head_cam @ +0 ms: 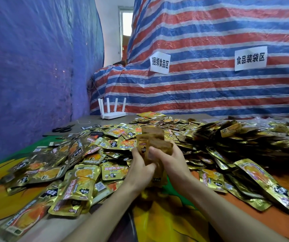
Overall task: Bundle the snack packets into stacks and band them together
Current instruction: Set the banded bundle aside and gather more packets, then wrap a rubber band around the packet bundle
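Observation:
Both my hands meet at the middle of the view around a small upright stack of gold snack packets [153, 138]. My left hand [140, 168] grips the stack from the left, thumb across its front. My right hand [170, 158] holds it from the right, fingers curled over the packets' side. The stack's lower part is hidden between my palms. A big loose heap of the same gold packets [80, 165] covers the table around and behind my hands.
A pair of black scissors [63, 128] and a white router [113, 110] with several antennas lie at the far left of the table. A striped tarp wall [210, 84] with paper signs stands behind. A blue tarp [26, 67] hangs on the left.

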Tool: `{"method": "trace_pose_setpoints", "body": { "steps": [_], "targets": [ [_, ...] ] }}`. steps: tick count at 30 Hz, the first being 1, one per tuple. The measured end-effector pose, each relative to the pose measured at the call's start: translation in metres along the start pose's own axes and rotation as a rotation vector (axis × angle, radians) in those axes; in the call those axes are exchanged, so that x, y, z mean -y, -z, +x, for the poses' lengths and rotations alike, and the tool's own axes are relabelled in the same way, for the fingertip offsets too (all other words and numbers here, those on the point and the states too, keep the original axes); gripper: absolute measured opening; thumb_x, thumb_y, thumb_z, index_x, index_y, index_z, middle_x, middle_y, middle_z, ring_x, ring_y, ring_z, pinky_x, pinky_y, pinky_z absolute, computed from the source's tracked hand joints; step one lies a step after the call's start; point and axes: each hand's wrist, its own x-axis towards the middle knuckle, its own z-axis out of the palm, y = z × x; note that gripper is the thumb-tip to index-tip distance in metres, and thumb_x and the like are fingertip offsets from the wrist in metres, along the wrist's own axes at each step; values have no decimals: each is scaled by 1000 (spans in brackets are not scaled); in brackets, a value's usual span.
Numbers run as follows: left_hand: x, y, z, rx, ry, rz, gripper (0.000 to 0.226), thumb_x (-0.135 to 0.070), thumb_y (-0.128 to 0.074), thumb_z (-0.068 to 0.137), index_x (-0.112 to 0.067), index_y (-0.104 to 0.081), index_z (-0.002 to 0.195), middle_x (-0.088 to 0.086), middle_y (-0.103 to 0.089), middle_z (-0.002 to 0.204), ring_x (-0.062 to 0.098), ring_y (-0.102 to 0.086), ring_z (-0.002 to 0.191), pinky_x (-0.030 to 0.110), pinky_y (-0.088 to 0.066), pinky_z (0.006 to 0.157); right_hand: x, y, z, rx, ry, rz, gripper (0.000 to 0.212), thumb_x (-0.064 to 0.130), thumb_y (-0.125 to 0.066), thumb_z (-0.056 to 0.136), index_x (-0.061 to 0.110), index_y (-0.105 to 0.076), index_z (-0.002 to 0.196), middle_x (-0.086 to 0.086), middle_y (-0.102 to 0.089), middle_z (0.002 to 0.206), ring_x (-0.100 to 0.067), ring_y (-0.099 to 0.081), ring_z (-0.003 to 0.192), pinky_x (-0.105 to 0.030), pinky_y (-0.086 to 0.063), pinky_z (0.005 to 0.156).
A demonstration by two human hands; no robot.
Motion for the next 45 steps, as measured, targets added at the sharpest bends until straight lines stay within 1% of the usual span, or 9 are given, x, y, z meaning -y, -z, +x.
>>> {"method": "trace_pose_setpoints", "body": {
  "steps": [5,10,15,20,27,32,36,40,45],
  "targets": [
    [4,-4,3,17,-102,-117,59,-17,-56,85,-30,-34,139,4,-66,116,18,-67,104,29,-59,78,3,-8,-6,-60,148,-90,38,42,-82,80,23,-65,108,5,-75,96,-5,-72,86,-18,-56,71],
    [-2,-8,-1,41,-40,-243,43,-18,-54,70,-26,-51,112,16,-63,104,22,-63,89,31,-54,70,6,-13,-4,-80,-11,88,68,67,-70,75,11,-66,113,-16,-73,107,-27,-72,93,-41,-59,82],
    [-2,-9,-2,91,-58,-237,34,-20,-65,91,-21,-46,120,8,-67,108,15,-69,96,27,-57,74,1,-16,0,-166,54,18,40,48,-62,96,11,-72,85,-2,-73,74,-15,-71,70,-26,-58,62],
    [3,2,-3,134,-225,-174,42,1,-83,75,-14,-65,110,5,-76,92,19,-73,87,26,-57,72,5,-8,-2,-186,-13,137,60,51,-63,81,-8,-70,88,-23,-74,82,-32,-72,70,-37,-59,64],
    [-3,-4,-8,140,-300,-22,36,12,-68,85,-19,-67,104,-12,-76,85,2,-71,83,14,-53,72,15,-3,-9,-122,14,31,36,41,-67,84,5,-64,82,3,-67,68,-11,-66,64,-23,-52,58],
    [-10,-12,-15,108,-358,40,33,4,-72,87,-4,-58,116,18,-70,99,33,-68,90,45,-55,79,36,25,-23,-180,56,-387,28,39,-62,98,13,-67,89,1,-71,83,-12,-68,80,-30,-56,71],
    [-15,-24,-18,164,-407,185,28,-8,-73,89,0,-52,106,23,-63,95,37,-61,88,51,-50,77,71,88,-47,-213,134,-878,35,40,-63,94,16,-73,70,2,-72,67,-8,-65,67,-33,-50,69],
    [-8,-35,-25,205,-445,255,26,-5,-74,86,-14,-50,90,5,-59,79,9,-56,69,29,-45,65,111,171,-67,-351,23,-1530,19,32,-67,88,24,-80,78,0,-76,89,-25,-59,100,-38,-49,88],
    [-3,-33,-29,249,-509,345,35,-5,-75,85,-20,-43,82,-5,-51,67,1,-50,61,19,-34,54,123,254,-97,-425,-432,-1786,18,17,-61,82,20,-74,95,-8,-72,96,-30,-64,85,-29,-44,63]
  ]
}}
